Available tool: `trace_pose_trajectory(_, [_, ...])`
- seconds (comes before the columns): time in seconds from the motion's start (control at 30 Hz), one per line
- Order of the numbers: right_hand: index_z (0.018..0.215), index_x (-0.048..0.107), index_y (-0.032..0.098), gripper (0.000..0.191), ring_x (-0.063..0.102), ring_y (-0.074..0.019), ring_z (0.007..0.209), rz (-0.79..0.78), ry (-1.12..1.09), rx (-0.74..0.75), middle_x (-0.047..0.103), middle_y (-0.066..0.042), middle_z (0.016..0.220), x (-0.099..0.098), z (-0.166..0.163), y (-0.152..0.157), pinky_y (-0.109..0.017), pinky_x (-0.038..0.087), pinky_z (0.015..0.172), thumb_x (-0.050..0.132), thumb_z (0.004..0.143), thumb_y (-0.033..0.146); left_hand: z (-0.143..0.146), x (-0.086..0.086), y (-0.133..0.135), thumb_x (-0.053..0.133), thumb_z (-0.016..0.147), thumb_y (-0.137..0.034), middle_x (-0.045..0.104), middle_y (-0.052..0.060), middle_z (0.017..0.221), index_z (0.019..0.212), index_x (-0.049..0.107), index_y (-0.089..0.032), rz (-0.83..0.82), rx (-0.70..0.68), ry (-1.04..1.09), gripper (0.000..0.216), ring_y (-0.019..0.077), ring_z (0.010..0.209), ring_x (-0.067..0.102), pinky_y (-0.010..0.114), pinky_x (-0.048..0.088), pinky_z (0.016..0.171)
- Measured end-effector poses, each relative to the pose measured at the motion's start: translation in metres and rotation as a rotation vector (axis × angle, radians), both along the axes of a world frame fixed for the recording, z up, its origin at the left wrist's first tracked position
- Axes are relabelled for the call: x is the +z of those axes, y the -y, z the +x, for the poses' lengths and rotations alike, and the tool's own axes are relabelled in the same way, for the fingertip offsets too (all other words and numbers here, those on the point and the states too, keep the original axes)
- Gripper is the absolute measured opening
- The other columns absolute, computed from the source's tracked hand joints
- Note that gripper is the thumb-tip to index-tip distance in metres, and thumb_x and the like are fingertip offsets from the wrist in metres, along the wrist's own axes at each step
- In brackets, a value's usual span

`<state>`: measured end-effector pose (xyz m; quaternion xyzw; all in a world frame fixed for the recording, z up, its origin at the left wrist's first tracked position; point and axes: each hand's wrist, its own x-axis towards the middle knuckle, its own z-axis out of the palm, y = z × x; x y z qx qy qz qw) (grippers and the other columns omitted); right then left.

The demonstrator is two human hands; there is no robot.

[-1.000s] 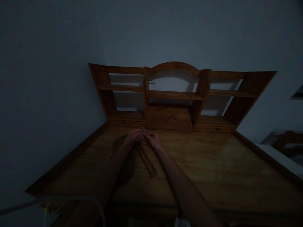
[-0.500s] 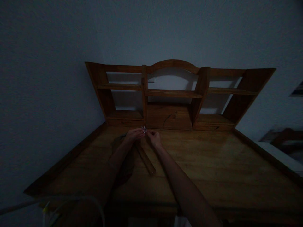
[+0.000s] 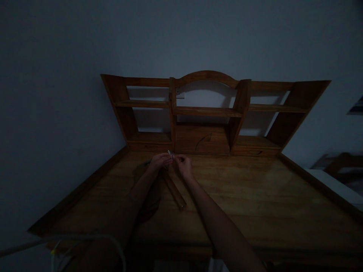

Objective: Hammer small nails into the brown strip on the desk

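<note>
My left hand (image 3: 159,161) and my right hand (image 3: 183,166) meet over the desk's far middle, fingertips almost touching. Between them show small, thin, shiny metal pieces (image 3: 170,153), too small and dark to name exactly. The left fingers are closed about these pieces from the left. From the right, my right thumb and fingers pinch at the same spot. Below the hands lies a brown wooden stick (image 3: 176,193), slanting toward me; its far end is hidden by my left hand. A dark, soft-looking thing (image 3: 151,202) lies partly under my left forearm.
The wooden desk top (image 3: 241,192) has raised side edges. A wooden shelf unit (image 3: 207,111) stands along its back against the wall. At the lower left, a pale cable (image 3: 85,237) curves across the view. The room is dim.
The thin metal pieces, which stood spread apart, now point together up and left. My right fingertips have shifted slightly left, closer to the left hand. The stick stays in place.
</note>
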<state>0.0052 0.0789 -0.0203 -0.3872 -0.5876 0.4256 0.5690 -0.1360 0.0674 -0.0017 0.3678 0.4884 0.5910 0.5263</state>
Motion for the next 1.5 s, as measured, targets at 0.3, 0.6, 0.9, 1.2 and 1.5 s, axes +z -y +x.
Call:
trace_pose_trajectory(0.3, [0.076, 0.072, 0.018, 0.029, 0.063, -0.0181, 0.071, -0.128, -0.196, 0.016, 0.072, -0.004, 0.073, -0.002, 0.0, -0.006, -0.026, 0.047, 0.064, 0.067, 0.067, 0.044, 0.001, 0.005, 0.009, 0.081, 0.064, -0.03, 0.073, 0.012, 0.096, 0.09, 0.071, -0.01, 0.099, 0.075, -0.057, 0.034, 0.0194, 0.084, 0.07, 0.029, 0.055, 0.083])
trace_pose_trajectory(0.6, [0.072, 0.07, 0.017, 0.023, 0.062, -0.0163, 0.07, -0.166, -0.345, 0.006, 0.071, -0.003, 0.072, -0.002, 0.01, -0.016, -0.026, 0.047, 0.068, 0.069, 0.063, 0.038, -0.003, -0.003, 0.005, 0.076, 0.07, -0.028, 0.072, 0.013, 0.097, 0.091, 0.071, -0.01, 0.082, 0.002, -0.045, 0.029, 0.0208, 0.09, 0.068, 0.032, 0.052, 0.089])
trace_pose_trajectory(0.9, [0.081, 0.072, 0.017, 0.026, 0.065, -0.0155, 0.068, -0.213, -0.453, 0.149, 0.074, -0.006, 0.079, -0.003, 0.009, -0.012, -0.027, 0.049, 0.066, 0.072, 0.064, 0.037, -0.006, -0.009, 0.0, 0.072, 0.073, -0.011, 0.071, 0.013, 0.101, 0.096, 0.068, -0.009, 0.045, -0.059, 0.058, 0.023, 0.0222, 0.097, 0.067, 0.034, 0.049, 0.095])
trace_pose_trajectory(1.2, [0.097, 0.075, 0.019, 0.037, 0.067, -0.0195, 0.086, -0.225, -0.462, 0.224, 0.074, -0.009, 0.1, -0.001, 0.011, -0.005, -0.028, 0.05, 0.071, 0.077, 0.065, 0.038, 0.003, 0.0, 0.008, 0.073, 0.071, -0.01, 0.071, 0.012, 0.103, 0.094, 0.069, -0.008, 0.071, -0.084, 0.085, 0.024, 0.0205, 0.099, 0.066, 0.033, 0.047, 0.1])
trace_pose_trajectory(1.5, [0.108, 0.072, 0.02, 0.044, 0.068, -0.0205, 0.09, -0.108, -0.36, 0.183, 0.072, -0.008, 0.106, -0.002, -0.001, 0.002, -0.031, 0.052, 0.076, 0.069, 0.074, 0.047, 0.004, -0.004, 0.009, 0.07, 0.077, -0.015, 0.07, 0.011, 0.104, 0.095, 0.07, -0.01, 0.075, -0.15, 0.134, 0.019, 0.0165, 0.092, 0.067, 0.031, 0.05, 0.098])
